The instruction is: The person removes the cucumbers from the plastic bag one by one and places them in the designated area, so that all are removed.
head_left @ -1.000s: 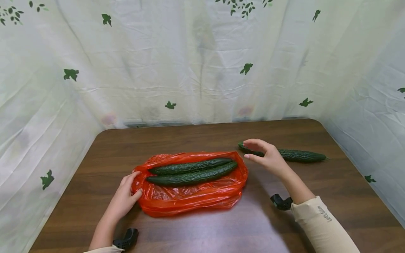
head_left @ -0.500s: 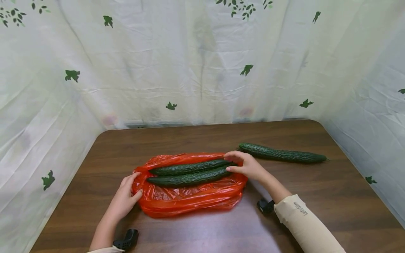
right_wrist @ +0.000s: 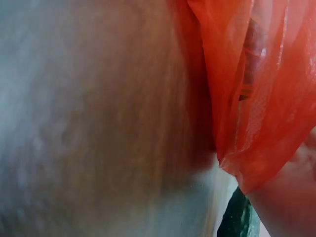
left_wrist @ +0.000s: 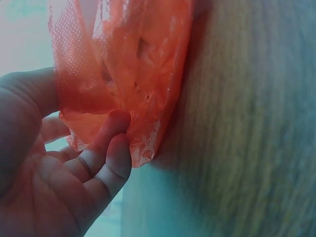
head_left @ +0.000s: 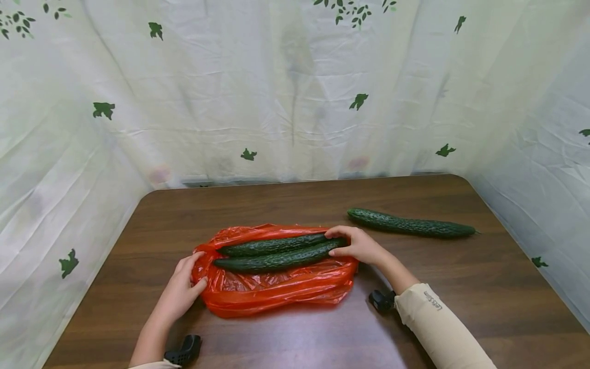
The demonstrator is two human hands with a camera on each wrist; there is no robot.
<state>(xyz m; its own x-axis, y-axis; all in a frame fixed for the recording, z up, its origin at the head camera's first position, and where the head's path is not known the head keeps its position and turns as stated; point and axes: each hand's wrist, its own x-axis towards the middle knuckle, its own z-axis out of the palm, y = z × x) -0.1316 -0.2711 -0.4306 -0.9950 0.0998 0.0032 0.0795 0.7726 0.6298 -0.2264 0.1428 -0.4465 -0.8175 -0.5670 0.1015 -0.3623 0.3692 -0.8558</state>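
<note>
An unfolded red plastic bag lies on the table with its opening facing up. Two long dark green cucumbers rest inside it side by side, the far cucumber and the near cucumber. My left hand grips the bag's left end; in the left wrist view its fingers curl against the thin plastic. At the right end, my right hand reaches over the rim, its thumb on the near cucumber and its fingers round both cucumbers' ends. Red plastic hides most of that hand in the right wrist view.
A third cucumber lies on the wooden table behind and to the right of the bag. White curtains with green leaf prints surround the table at the back and sides. Black wrist cameras sit under both wrists.
My right hand has moved left from above the third cucumber to the right ends of the two cucumbers in the bag and closed round them. The left hand has stayed put.
</note>
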